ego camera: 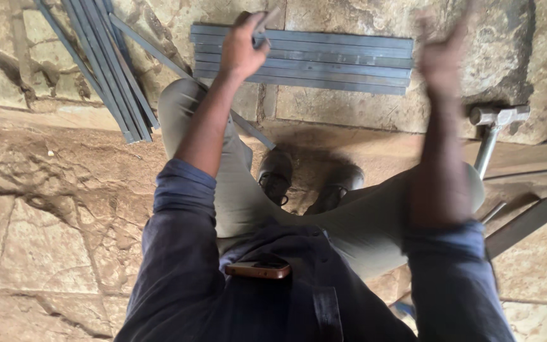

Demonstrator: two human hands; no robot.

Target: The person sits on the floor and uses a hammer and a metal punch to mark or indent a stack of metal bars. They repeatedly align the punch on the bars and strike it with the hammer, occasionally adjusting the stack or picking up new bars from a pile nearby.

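Stone slab floor (pixel 52 209), cracked and dusty, person crouched over it.
Left hand (pixel 243 45) pinches a small grey piece (pixel 262 33) above flat steel strips (pixel 302 58); right hand (pixel 441 54) is raised, blurred (finger state unreadable). Hammer (pixel 495 123) lies just right; longer bars (pixel 106 69) far left.

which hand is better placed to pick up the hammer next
Probably the right hand. The hammer lies on the stone floor on that side, just beyond the right knee, and that hand looks empty, though blurred. The left hand is on the far side and pinches a small object.
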